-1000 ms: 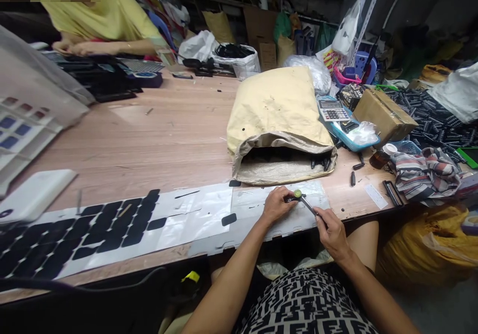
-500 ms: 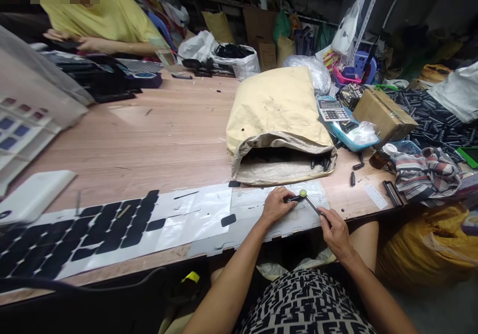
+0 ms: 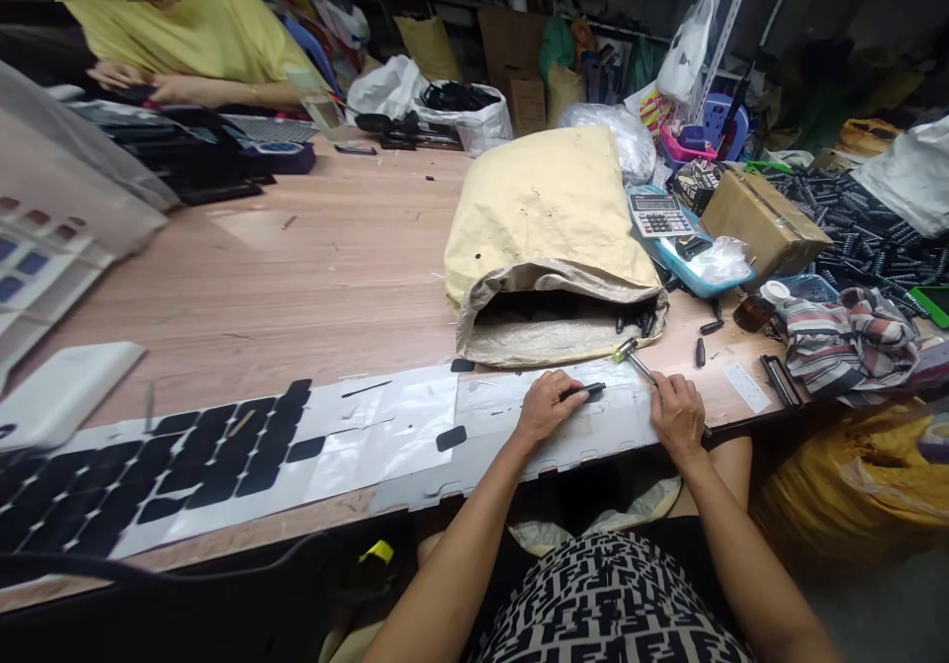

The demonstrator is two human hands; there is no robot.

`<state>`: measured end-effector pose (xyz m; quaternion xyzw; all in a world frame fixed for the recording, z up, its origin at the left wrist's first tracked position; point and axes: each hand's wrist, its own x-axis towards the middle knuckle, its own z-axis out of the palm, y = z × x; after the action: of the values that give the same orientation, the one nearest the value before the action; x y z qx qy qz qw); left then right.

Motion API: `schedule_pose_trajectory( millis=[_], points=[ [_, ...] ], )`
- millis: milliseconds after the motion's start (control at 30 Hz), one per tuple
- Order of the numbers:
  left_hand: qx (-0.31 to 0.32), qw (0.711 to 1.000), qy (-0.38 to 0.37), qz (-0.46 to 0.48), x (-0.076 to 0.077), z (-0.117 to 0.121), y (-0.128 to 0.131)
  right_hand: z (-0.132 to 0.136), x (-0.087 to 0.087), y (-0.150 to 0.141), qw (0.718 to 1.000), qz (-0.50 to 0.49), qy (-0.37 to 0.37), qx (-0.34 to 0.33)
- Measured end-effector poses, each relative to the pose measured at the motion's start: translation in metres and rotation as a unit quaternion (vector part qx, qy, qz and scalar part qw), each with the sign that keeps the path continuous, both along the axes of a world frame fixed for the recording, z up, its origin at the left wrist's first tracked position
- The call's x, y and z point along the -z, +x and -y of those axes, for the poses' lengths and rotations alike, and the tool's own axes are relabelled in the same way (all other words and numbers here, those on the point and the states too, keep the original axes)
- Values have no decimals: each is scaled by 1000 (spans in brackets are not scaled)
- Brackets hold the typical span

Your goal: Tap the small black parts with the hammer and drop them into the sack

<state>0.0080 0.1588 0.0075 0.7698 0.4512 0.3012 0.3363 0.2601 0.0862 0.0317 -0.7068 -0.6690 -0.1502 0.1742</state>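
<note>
Hammer (image 3: 624,351) moved off, rod (image 3: 594,388) in left grip (image 3: 547,406)

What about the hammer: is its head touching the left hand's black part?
No, the hammer's head is apart from the black part, near the sack.

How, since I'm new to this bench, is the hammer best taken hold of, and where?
Probably hold the hammer well back along its shaft, coming from the near right: the slim shaft slants back that way, while the wider head sits at the far end.
</note>
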Motion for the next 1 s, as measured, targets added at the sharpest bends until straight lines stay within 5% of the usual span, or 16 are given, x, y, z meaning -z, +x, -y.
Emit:
schedule_pose_trajectory(
  millis=[300, 533, 667, 800, 1000],
  points=[
    [27, 999, 0, -43, -16, 6, -3, 3, 1, -3, 1000, -2, 2, 11],
    [155, 986, 44, -44, -23, 70, -10, 3, 2, -3, 1000, 1, 8, 10],
    [150, 984, 64, -74, -19, 95, -6, 3, 3, -3, 1000, 3, 9, 10],
    [66, 997, 37, -15, -26, 65, 2, 3, 2, -3, 1000, 5, 9, 11],
    [-219, 974, -53, -16, -48, -52, 13, 3, 2, -3, 1000, 3, 20, 10]
  ],
)
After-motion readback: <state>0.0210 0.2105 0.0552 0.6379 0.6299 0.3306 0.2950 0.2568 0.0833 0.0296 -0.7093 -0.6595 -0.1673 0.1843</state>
